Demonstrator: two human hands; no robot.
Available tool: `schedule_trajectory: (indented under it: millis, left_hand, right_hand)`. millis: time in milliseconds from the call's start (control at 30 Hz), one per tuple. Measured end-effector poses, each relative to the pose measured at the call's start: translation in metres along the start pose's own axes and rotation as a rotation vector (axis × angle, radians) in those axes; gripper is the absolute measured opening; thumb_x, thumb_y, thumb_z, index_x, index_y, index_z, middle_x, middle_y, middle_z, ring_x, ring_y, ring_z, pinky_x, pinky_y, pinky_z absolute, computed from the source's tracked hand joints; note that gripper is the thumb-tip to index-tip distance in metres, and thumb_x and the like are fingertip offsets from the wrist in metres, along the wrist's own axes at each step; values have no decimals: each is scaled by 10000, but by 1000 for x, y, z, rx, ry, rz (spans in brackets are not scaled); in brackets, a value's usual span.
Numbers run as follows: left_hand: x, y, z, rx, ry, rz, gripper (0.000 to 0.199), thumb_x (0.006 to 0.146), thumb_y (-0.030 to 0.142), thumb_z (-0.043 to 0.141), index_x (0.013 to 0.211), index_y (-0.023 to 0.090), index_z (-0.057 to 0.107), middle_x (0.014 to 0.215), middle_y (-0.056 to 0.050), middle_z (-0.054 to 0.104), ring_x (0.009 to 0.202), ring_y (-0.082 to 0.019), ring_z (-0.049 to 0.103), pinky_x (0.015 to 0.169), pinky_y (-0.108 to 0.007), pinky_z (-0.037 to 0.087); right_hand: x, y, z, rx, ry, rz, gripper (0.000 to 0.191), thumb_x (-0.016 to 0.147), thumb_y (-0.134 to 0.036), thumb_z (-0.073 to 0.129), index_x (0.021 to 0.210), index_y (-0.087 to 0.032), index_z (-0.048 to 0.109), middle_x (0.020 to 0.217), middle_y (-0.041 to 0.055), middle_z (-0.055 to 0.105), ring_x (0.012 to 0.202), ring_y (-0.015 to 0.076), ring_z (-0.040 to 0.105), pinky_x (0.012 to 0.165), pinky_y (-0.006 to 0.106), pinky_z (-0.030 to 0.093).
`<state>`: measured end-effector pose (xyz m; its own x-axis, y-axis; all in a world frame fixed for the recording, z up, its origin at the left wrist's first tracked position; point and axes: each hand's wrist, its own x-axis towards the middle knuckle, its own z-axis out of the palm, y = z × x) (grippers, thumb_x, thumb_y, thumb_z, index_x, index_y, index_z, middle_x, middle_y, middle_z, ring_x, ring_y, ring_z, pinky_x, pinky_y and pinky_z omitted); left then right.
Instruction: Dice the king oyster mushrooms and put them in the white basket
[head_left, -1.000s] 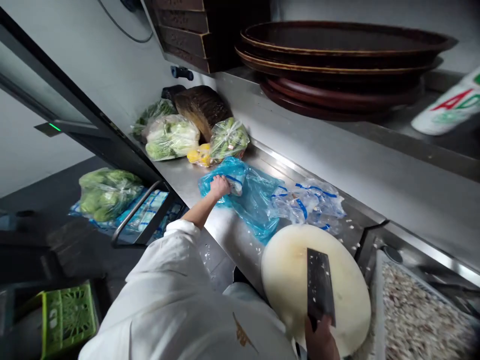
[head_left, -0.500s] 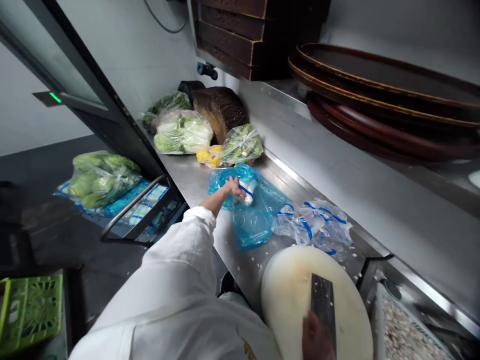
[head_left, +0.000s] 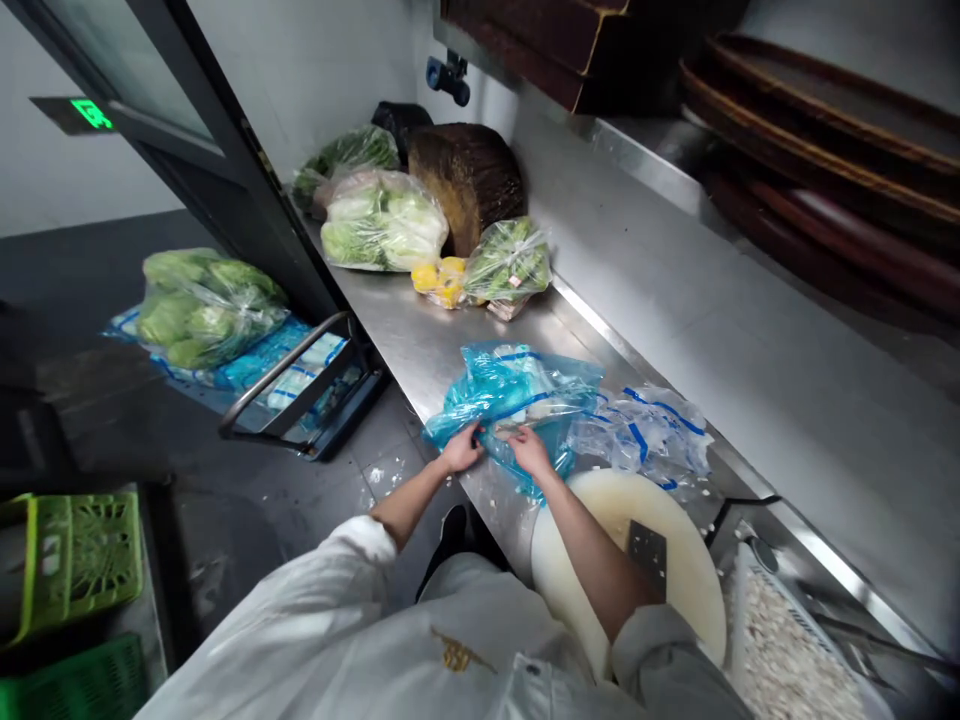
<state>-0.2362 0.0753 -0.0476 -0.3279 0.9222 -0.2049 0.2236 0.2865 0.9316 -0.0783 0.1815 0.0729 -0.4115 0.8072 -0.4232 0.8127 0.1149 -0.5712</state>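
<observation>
A crumpled blue plastic bag point(head_left: 480, 385) lies on the steel counter with pale packs marked by blue stripes inside. My left hand point(head_left: 463, 448) is closed on its near left edge. My right hand point(head_left: 529, 450) is at the near side of the same bag, fingers bent and pinched on the plastic beside a pale pack; the exact grip is partly hidden. Beneath my right forearm a cleaver point(head_left: 647, 552) lies on the round white cutting board point(head_left: 686, 600), its handle hidden by the arm.
Torn clear bags with blue stripes point(head_left: 652, 435) lie right of the blue bag. Bagged cabbage point(head_left: 382, 225), yellow produce point(head_left: 441, 282) and bagged greens point(head_left: 510, 260) stand farther back. A basket of chopped pieces point(head_left: 791, 640) is at right, a loaded trolley point(head_left: 285, 385) at left.
My right hand has let go of the cleaver and come to the blue bag. My left hand has drawn back from the striped pack to the bag's near edge. The view has shifted.
</observation>
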Motion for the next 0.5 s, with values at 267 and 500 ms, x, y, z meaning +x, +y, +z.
schedule_trajectory:
  millis: [267, 500]
  left_hand:
    - [19, -14, 1, -419, 36, -156, 627, 949, 675, 530, 1193, 149, 770, 880, -80, 730, 850, -203, 667, 779, -282, 533]
    - [38, -14, -4, -622, -58, -298, 834, 933, 837, 443, 1140, 110, 797, 839, -102, 735, 710, -166, 625, 666, -252, 505]
  right_hand:
    - [25, -14, 34, 360, 92, -13, 686, 998, -443, 394, 1641, -214, 330, 1060, 61, 710, 905, 198, 700, 762, 278, 582]
    - [35, -23, -4, -295, 33, 26, 449, 995, -296, 572, 1438, -220, 571, 1220, 154, 731, 1146, 269, 682, 968, 354, 470]
